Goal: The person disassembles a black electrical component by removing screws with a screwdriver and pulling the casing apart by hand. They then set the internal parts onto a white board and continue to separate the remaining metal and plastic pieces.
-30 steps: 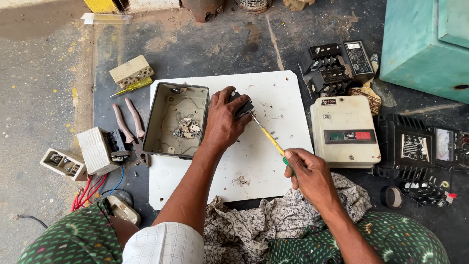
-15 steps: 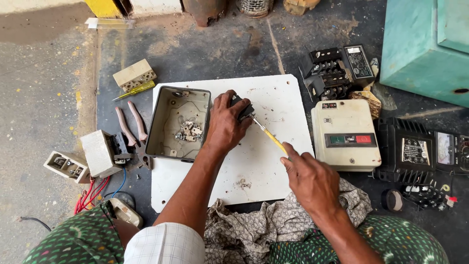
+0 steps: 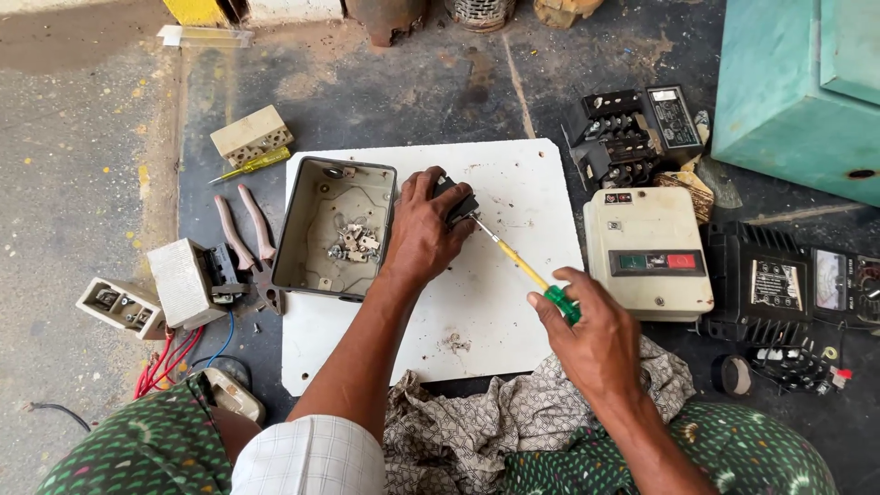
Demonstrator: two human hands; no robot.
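We find bare room on the white board [image 3: 513, 302] below the screwdriver [image 3: 522, 268], and along its top edge. To the left, the open metal box [image 3: 332, 229] crowds our left hand [image 3: 423, 229], with pliers [image 3: 246, 240] just beyond. To the right, the cream switch housing [image 3: 646, 252] stands just beside the board edge, hemming our right hand [image 3: 596, 344]. The crumpled cloth [image 3: 477, 426] blocks the near side.
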